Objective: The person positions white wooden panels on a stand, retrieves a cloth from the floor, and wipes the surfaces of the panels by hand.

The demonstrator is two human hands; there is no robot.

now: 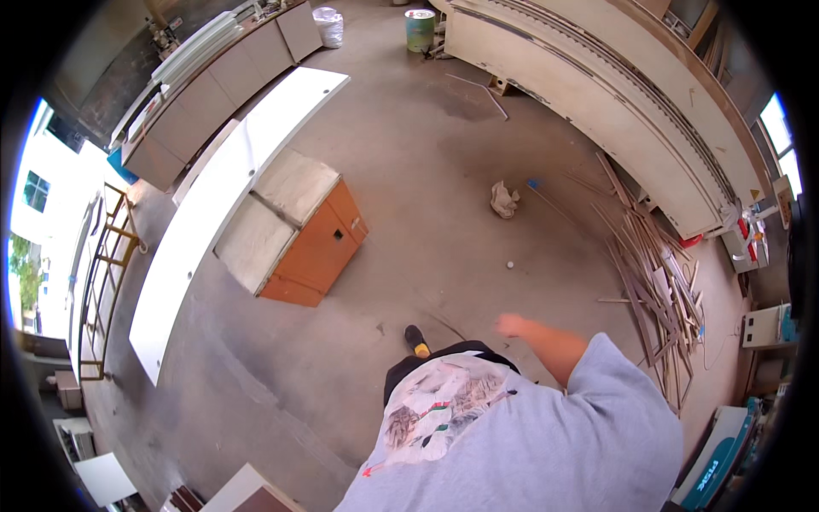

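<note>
My right hand [512, 325] hangs over the floor in front of my body, with the bare forearm reaching out from a grey sleeve. Its fingers are smeared by motion, and nothing can be made out in them. No part of my left hand shows. Nearest to the right hand, a small white round piece [510, 264] lies on the concrete floor. Ahead on the left, a long white panel [200, 230] rests beside and partly over an orange cabinet [314, 243] with pale top boards.
Wood strips [653, 294] lie piled on the right, along a long cream machine [589, 111]. Crumpled paper [504, 200] sits on the floor ahead. A yellow metal rack [111, 235] stands at left, a bench [213, 94] behind it. A drum [420, 31] and white sack [328, 27] stand farther off.
</note>
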